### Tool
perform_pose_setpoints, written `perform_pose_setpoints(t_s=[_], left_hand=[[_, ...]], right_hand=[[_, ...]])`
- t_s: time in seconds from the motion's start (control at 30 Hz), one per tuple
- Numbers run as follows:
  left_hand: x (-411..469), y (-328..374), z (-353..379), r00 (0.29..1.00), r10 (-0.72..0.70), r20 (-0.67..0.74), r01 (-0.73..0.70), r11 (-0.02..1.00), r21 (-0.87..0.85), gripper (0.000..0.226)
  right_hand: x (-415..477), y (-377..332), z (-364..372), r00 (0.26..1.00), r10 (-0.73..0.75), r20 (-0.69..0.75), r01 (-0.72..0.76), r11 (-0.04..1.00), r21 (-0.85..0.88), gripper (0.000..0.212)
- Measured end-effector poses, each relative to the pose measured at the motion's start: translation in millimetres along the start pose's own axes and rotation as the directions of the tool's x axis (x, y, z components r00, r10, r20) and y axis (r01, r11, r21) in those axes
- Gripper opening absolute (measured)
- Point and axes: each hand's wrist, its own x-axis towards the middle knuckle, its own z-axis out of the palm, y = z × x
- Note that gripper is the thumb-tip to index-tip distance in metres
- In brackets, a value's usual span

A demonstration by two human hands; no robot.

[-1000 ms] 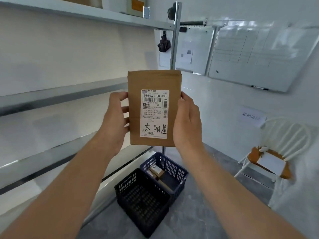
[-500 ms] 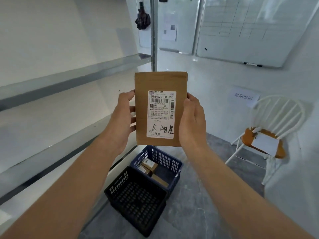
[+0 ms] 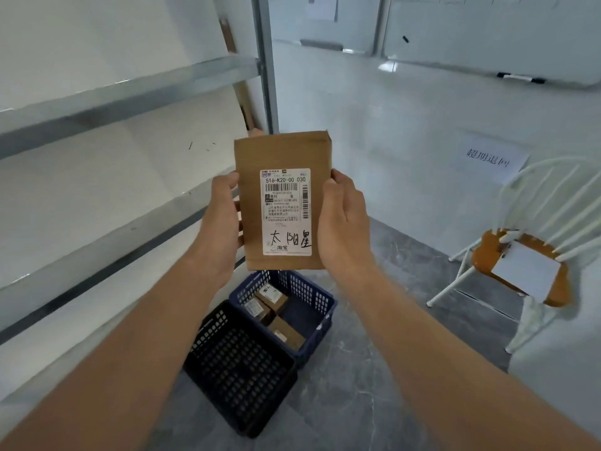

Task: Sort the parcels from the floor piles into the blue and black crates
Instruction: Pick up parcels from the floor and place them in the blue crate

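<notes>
I hold a flat brown paper parcel (image 3: 250,203) upright in front of me, its white shipping label with handwritten characters facing me. My left hand (image 3: 221,227) grips its left edge and my right hand (image 3: 341,222) grips its right edge. Below on the grey floor stand two crates side by side: a blue crate (image 3: 320,302) with three small brown boxes (image 3: 271,299) inside, and a black crate (image 3: 240,366) nearer to me that looks to hold nothing.
Metal shelving (image 3: 130,89) runs along the left wall, with the crates against its base. A white chair (image 3: 533,255) with an orange seat and a white sheet on it stands at right. Whiteboards (image 3: 487,37) hang on the far wall.
The view has tilted downward and the parcel has come lower, closer above the crates. Both hands keep their grip on its edges.
</notes>
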Motion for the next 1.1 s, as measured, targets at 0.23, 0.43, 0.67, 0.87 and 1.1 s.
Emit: perform_pose_setpoints(t_s=[0.23,0.43,0.67,0.87,1.1], left_hand=[[62,-11,67,0.995,-0.031,-0.093,0.029,0.999,-0.023,0.046],[146,-27,84,0.982,-0.084,-0.167,0.072,0.995,-0.073,0.055],[250,-57,85,0.953,-0.153,-0.263,0.124,0.985,-0.124,0.045],[311,-67,94,0.923,-0.207,-0.324,0.176,0.977,-0.123,0.04],[383,-104,114,0.813,-0.276,-0.512,0.232,0.961,-0.15,0.044]], right_hand=[[95,32,-33,0.991,0.028,0.131,-0.022,0.999,-0.044,0.019],[177,56,-4,0.974,0.069,0.216,-0.048,0.993,-0.103,0.025],[269,109,49,0.954,0.16,0.256,-0.131,0.983,-0.125,0.051],[335,138,72,0.912,0.22,0.347,-0.191,0.975,-0.116,0.045],[421,210,101,0.807,0.286,0.517,-0.264,0.957,-0.118,0.032]])
